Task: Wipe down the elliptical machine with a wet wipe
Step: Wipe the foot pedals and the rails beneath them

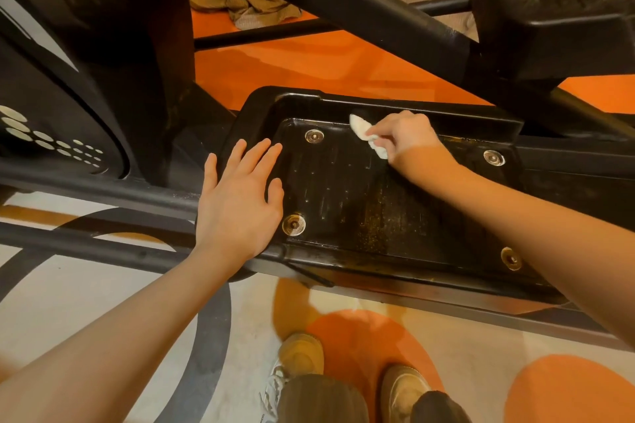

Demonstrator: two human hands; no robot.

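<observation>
I see my right hand [407,136] pinching the crumpled wet wipe [367,134] against the far edge of the near pedal [395,209] of the elliptical machine [86,106]. My left hand [240,196] lies flat, fingers straight, on the pedal's left rim. A thick black bar [360,7] crosses beyond it; a second pedal [556,7] sits far right. A brown cloth [240,7] lies on the orange floor behind, my shoes [302,354] near
</observation>
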